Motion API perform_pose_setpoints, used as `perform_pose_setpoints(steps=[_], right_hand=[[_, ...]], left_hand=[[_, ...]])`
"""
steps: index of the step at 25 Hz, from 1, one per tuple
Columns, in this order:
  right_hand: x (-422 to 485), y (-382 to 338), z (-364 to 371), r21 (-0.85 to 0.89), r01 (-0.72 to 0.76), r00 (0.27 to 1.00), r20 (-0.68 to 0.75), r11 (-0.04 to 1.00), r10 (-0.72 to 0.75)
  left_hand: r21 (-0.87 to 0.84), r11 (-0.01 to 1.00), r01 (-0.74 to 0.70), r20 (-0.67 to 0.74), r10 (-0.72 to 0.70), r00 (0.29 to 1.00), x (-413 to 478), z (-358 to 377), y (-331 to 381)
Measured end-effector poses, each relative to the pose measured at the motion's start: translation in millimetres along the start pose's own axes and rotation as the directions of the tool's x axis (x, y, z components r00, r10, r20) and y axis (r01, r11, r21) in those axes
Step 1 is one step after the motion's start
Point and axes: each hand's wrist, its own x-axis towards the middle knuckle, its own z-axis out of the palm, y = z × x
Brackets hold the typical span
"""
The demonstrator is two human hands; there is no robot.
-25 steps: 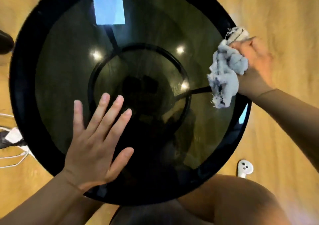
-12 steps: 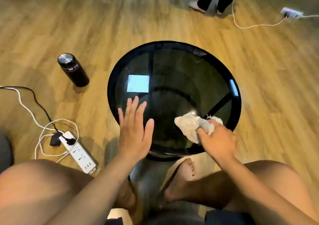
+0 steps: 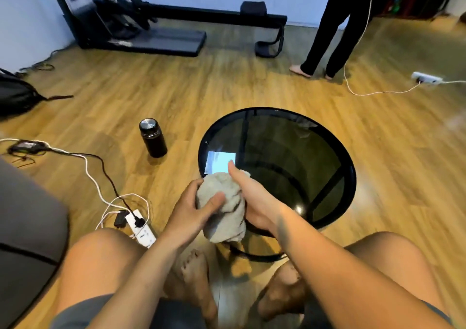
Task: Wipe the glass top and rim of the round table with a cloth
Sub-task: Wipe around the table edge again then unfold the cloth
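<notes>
Both hands hold the cloth over the near-left rim of the round table.

The left hand (image 3: 193,212) grips the pale cloth (image 3: 223,209) from the left, thumb pressed on it; the right hand (image 3: 254,200) closes on it from the right, one finger pointing forward. The cloth hangs bunched between them, above the near-left edge of the table (image 3: 351,177). A black bottle (image 3: 153,138) stands on the floor beside the table's left edge.

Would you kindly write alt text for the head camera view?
Both hands, left hand and right hand, bunch a pale cloth above the near edge of a round dark glass table. A black bottle stands on the wooden floor to its left.
</notes>
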Motion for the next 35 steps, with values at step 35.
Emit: perform_pose_setpoints(steps=[35], right_hand=[[-136.4, -108.2, -155.0, -0.659, 0.261, 0.779, -0.288, 0.706, -0.557]], left_hand=[[0.092, 0.996, 0.008, 0.464, -0.05, 0.884, 35.6, 20.2, 93.2]])
